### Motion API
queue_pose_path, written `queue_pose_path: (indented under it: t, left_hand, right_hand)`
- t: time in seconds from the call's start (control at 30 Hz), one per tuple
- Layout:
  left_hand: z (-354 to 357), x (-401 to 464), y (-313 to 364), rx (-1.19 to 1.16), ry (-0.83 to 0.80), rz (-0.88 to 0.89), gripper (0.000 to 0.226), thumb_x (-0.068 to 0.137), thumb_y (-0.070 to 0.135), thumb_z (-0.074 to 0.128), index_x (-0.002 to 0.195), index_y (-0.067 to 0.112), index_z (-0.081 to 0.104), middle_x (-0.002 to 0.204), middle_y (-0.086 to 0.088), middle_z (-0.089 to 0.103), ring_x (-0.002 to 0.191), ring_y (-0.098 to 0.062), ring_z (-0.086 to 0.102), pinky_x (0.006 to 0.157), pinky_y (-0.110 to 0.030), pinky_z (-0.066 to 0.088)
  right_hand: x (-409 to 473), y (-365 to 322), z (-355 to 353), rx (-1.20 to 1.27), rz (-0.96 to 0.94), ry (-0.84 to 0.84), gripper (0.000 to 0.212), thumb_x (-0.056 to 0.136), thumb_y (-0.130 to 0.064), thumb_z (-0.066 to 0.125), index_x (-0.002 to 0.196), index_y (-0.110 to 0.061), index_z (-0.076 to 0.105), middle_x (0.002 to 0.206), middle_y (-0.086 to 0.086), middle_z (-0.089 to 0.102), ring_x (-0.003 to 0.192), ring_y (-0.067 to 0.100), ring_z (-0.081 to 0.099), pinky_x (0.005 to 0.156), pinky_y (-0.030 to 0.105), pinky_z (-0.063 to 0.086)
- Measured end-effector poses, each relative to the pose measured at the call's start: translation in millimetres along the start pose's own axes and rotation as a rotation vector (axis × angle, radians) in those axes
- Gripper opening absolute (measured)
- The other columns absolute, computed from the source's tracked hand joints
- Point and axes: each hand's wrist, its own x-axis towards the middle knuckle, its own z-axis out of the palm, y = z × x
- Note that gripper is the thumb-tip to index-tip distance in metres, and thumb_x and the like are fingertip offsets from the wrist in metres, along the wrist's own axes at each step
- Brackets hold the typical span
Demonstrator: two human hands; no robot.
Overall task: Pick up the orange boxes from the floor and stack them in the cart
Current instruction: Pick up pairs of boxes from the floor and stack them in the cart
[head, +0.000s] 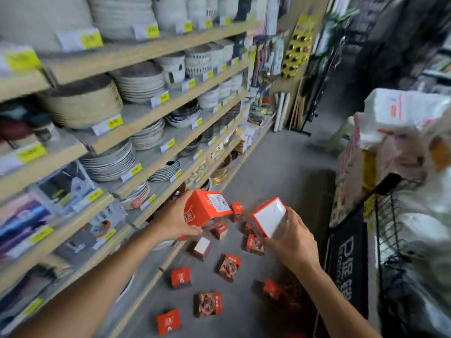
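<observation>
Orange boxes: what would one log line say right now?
left hand: holds orange box | right hand: holds second box | others on floor | cart: right

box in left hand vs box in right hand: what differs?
The box in the left hand shows an orange face with a white barcode label; the box in the right hand shows a plain white face. The left hand grips its box from the left side and below; the right hand holds its box from the lower right. Both are orange boxes, held above the floor.
</observation>
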Motion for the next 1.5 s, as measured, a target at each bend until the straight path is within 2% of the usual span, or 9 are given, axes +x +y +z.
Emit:
queue_pose_path:
  t: [0.1, 0.27, 0.53, 0.83, 1.0, 1.2, 1.37, 1.43, 1.5]
  left_hand:
    - [-37.6, -9.2, 19.5, -0.003, 0.036, 0.024, 0.096, 0.050, 0.037, 0.093, 0.131, 0.044, 0.042, 0.114, 0.017, 0.066, 0.102, -0.003, 0.065, 0.088, -0.041, 0.056]
    - [-84.0, -25.3, 43.7, -0.014, 0.092, 0.084, 0.099, 0.046, 0.046, 0.089, 0.132, 0.044, 0.040, 0.118, 0.012, 0.065, 0.106, -0.010, 0.064, 0.092, -0.041, 0.055]
    - [-120.0, -68.3, 69.4, -0.006, 0.212, 0.046, 0.097, 0.048, 0.045, 0.087, 0.132, 0.047, 0.038, 0.113, 0.016, 0.064, 0.103, -0.008, 0.065, 0.086, -0.037, 0.057]
    - [-131.9, -122.8, 79.1, -0.010, 0.420, -0.150, 0.102, 0.045, 0.051, 0.089, 0.132, 0.048, 0.036, 0.117, 0.015, 0.061, 0.106, -0.009, 0.061, 0.090, -0.043, 0.057]
    - [-146.1, -167.7, 77.8, 0.024, 0.522, -0.264, 0.109, 0.046, 0.046, 0.088, 0.140, 0.044, 0.033, 0.122, 0.013, 0.058, 0.109, -0.010, 0.060, 0.088, -0.042, 0.058]
    - [-161.2, -247.9, 86.2, 0.071, 0.674, -0.383, 0.102, 0.046, 0.053, 0.085, 0.136, 0.047, 0.037, 0.119, 0.020, 0.057, 0.110, -0.006, 0.059, 0.087, -0.034, 0.056]
    - [-162.7, -328.7, 93.1, 0.101, 0.811, -0.525, 0.099, 0.047, 0.057, 0.087, 0.130, 0.053, 0.033, 0.111, 0.029, 0.053, 0.099, 0.004, 0.057, 0.073, -0.017, 0.051]
    - [-162.7, -363.5, 90.0, 0.127, 0.834, -0.606, 0.101, 0.052, 0.051, 0.092, 0.132, 0.052, 0.031, 0.117, 0.019, 0.056, 0.106, -0.007, 0.059, 0.078, -0.023, 0.055]
    - [-161.8, -397.0, 90.0, 0.136, 0.864, -0.643, 0.105, 0.044, 0.068, 0.086, 0.132, 0.051, 0.032, 0.125, 0.014, 0.059, 0.113, -0.011, 0.060, 0.090, -0.033, 0.056]
  right_hand:
    - [-3.4, -37.7, -27.7, -0.009, -0.024, 0.031, 0.095, 0.062, -0.063, 0.082, 0.142, -0.028, 0.043, 0.136, -0.004, 0.059, 0.120, 0.026, 0.060, 0.089, 0.039, 0.050]
    - [-13.8, -81.3, -56.9, -0.047, -0.086, 0.095, 0.075, 0.061, -0.074, 0.075, 0.115, -0.031, 0.047, 0.115, -0.007, 0.064, 0.100, 0.024, 0.064, 0.077, 0.039, 0.054]
    - [-19.2, -119.7, -76.5, 0.007, -0.220, 0.062, 0.084, 0.058, -0.067, 0.077, 0.128, -0.037, 0.043, 0.123, -0.007, 0.065, 0.104, 0.022, 0.065, 0.082, 0.045, 0.058]
    - [4.0, -164.9, -82.3, 0.041, -0.454, -0.029, 0.105, 0.057, -0.084, 0.059, 0.144, -0.030, 0.037, 0.137, 0.001, 0.059, 0.114, 0.030, 0.062, 0.086, 0.044, 0.054]
    - [22.0, -187.6, -55.6, 0.075, -0.622, -0.061, 0.093, 0.065, -0.072, 0.076, 0.138, -0.027, 0.041, 0.128, 0.003, 0.063, 0.107, 0.032, 0.065, 0.078, 0.045, 0.057]
    - [5.3, -230.2, -9.4, 0.098, -0.802, -0.127, 0.086, 0.061, -0.079, 0.075, 0.125, -0.032, 0.044, 0.118, -0.004, 0.065, 0.098, 0.027, 0.067, 0.067, 0.036, 0.054]
    - [-37.3, -272.8, 20.9, 0.192, -0.977, -0.324, 0.089, 0.060, -0.068, 0.081, 0.133, -0.033, 0.044, 0.121, -0.003, 0.064, 0.104, 0.027, 0.065, 0.074, 0.042, 0.057]
    - [-62.4, -293.7, 30.5, 0.186, -1.049, -0.357, 0.089, 0.061, -0.066, 0.082, 0.133, -0.033, 0.043, 0.119, 0.000, 0.065, 0.102, 0.028, 0.066, 0.070, 0.040, 0.056]
    - [-90.7, -315.7, 37.7, 0.177, -1.119, -0.400, 0.088, 0.062, -0.066, 0.081, 0.134, -0.033, 0.042, 0.118, 0.001, 0.066, 0.101, 0.028, 0.066, 0.066, 0.034, 0.049]
